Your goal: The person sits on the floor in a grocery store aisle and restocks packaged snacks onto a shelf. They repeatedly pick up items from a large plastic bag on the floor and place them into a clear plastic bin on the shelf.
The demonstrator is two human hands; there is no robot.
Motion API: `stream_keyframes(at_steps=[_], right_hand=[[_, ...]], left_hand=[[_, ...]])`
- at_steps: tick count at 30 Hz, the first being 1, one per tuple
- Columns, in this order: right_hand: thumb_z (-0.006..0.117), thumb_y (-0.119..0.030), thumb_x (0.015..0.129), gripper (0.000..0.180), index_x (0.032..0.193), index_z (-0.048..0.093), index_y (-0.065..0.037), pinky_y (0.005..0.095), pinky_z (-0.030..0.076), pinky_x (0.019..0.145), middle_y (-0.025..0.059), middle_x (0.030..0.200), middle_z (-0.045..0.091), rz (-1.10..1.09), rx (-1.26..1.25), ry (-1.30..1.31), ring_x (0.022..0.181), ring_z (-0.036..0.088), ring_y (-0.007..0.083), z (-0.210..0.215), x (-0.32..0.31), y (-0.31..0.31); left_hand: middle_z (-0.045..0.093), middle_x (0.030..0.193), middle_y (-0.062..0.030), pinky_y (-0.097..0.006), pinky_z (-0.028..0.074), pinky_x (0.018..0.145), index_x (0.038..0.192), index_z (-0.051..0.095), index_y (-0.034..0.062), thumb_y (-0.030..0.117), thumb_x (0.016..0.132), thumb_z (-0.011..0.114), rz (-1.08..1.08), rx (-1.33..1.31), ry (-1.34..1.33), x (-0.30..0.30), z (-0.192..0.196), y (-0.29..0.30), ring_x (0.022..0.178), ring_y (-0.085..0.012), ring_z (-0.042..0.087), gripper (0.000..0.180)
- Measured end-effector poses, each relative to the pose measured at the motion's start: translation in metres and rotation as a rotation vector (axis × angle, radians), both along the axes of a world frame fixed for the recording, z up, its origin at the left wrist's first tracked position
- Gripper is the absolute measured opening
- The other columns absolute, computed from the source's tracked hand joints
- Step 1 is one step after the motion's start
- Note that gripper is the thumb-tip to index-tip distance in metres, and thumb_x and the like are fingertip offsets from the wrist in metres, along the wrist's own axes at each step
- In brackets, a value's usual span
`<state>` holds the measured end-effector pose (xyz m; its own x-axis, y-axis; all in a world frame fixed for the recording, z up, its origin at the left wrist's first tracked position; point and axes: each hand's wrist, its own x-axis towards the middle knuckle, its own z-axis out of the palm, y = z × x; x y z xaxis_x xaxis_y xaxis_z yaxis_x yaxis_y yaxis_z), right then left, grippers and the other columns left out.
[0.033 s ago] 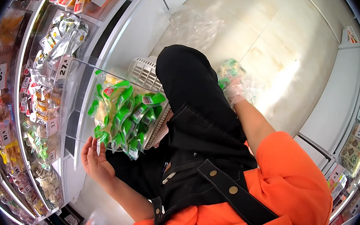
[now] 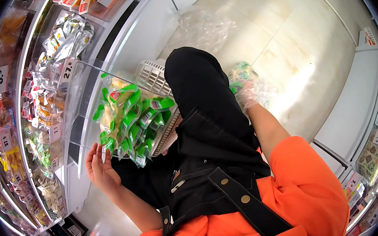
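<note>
Beside a pile of snack packets (image 2: 130,117) with bright green ends, my left hand (image 2: 101,167) is held palm up. Its fingers are stretched out, their tips at the edge of the pile, and nothing lies in the palm. The pile fills a white slatted basket (image 2: 151,77) at the shelf front. On the far side of my right thigh, my right hand (image 2: 250,94) is within a clear plastic bag (image 2: 267,96) containing green-and-clear packets (image 2: 240,75). Crinkled plastic covers its fingers, so their grip cannot be made out.
Shelves of packaged snacks (image 2: 42,105) with price tags rise on the left. Their clear plastic guard (image 2: 77,106) stands close to my left hand. A crumpled clear plastic sheet (image 2: 207,26) lies on the tiled floor (image 2: 274,12). Another display unit (image 2: 358,105) borders the right side.
</note>
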<state>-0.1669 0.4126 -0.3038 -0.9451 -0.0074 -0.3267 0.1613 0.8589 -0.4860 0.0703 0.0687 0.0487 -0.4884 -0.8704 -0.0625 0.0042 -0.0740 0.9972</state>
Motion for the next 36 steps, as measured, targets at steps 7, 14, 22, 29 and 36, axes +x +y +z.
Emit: stream_keyframes(at_steps=[7,14,22,29,36], right_hand=[[0.045,-0.019,0.082,0.021,0.090,0.059,-0.006,0.0379,0.045,0.074,0.0172,0.086,0.057,0.174,-0.009,-0.031,0.082,0.056,0.0309,0.036,-0.005,0.030],[0.048,-0.013,0.079,0.014,0.084,0.058,-0.005,0.0389,0.046,0.066,0.0161,0.080,0.058,0.434,0.135,0.150,0.075,0.058,0.0300,0.069,0.013,0.050],[0.052,-0.012,0.075,0.012,0.079,0.059,-0.004,0.0386,0.046,0.058,0.0165,0.074,0.059,0.653,0.063,-0.012,0.068,0.059,0.0293,0.060,-0.080,0.032],[0.052,-0.023,0.078,0.022,0.077,0.061,-0.003,0.0412,0.047,0.064,0.0180,0.074,0.061,0.823,0.281,0.023,0.074,0.061,0.0339,0.093,-0.080,0.003],[0.051,-0.021,0.078,0.022,0.088,0.061,-0.004,0.0412,0.047,0.067,0.0175,0.083,0.061,0.751,0.148,0.254,0.079,0.060,0.0336,0.083,-0.027,0.016]], left_hand=[[0.051,0.112,-0.0174,-0.038,0.045,0.084,0.103,0.050,-0.0018,0.007,0.086,0.045,0.024,0.012,0.070,0.017,0.003,-0.005,0.102,-0.0249,0.050,0.020],[0.052,0.112,-0.0166,-0.037,0.044,0.085,0.103,0.051,-0.0015,0.007,0.086,0.045,0.064,0.044,0.090,0.038,-0.003,-0.008,0.103,-0.0244,0.050,0.020],[0.053,0.112,-0.0156,-0.037,0.044,0.084,0.105,0.050,-0.0006,0.008,0.086,0.045,0.065,0.081,0.093,0.035,-0.001,-0.010,0.103,-0.0237,0.051,0.022],[0.054,0.109,-0.0155,-0.036,0.045,0.082,0.104,0.050,-0.0011,0.009,0.086,0.045,0.112,0.119,0.118,0.041,-0.003,-0.002,0.101,-0.0227,0.052,0.021],[0.056,0.104,-0.0131,-0.032,0.046,0.079,0.100,0.053,-0.0013,0.007,0.085,0.044,0.097,0.186,0.142,0.044,-0.008,0.005,0.097,-0.0198,0.054,0.019]])
